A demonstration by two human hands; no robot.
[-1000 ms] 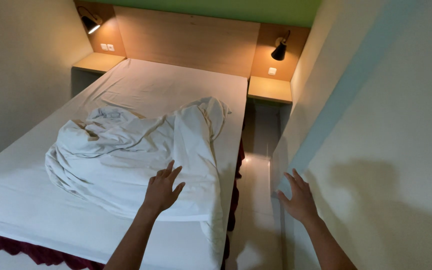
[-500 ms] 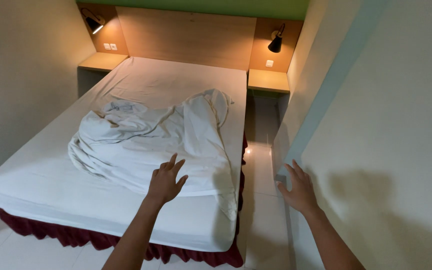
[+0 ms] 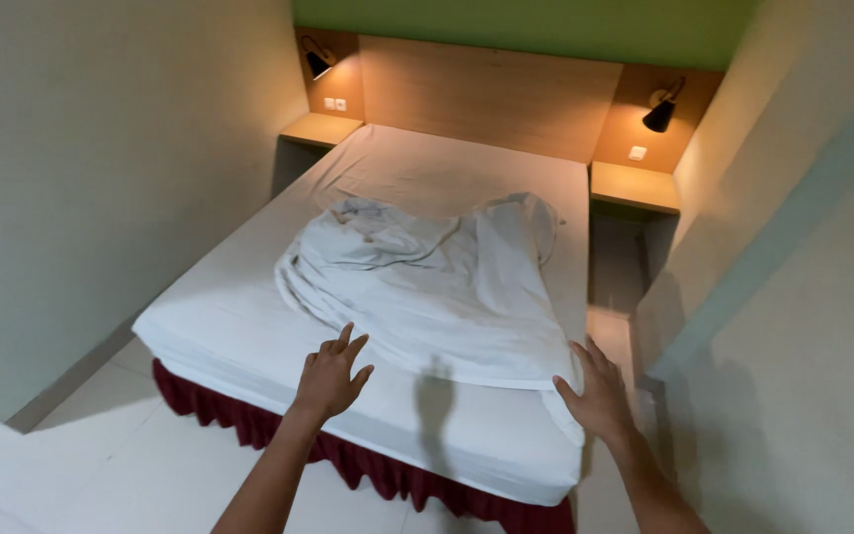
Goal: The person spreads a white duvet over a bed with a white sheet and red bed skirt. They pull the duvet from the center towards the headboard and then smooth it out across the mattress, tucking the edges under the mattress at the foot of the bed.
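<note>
Our left hand [image 3: 330, 374] hovers open and our right hand [image 3: 597, 393] spreads at the corner of the crumpled white sheet [image 3: 427, 287] lying on the bed [image 3: 467, 435], between plain walls [image 3: 101, 178], before the wooden headboard [image 3: 491, 94].

A small bedroom, probably a budget hotel room: a bed [image 3: 249, 326] with white fitted sheet and dark red valance, a crumpled white top sheet [image 3: 427, 282], a wooden headboard panel [image 3: 491, 94], matching bedside shelves [image 3: 635, 185], two black wall lamps [image 3: 659, 114], pale tiled floor [image 3: 130, 465]
</note>
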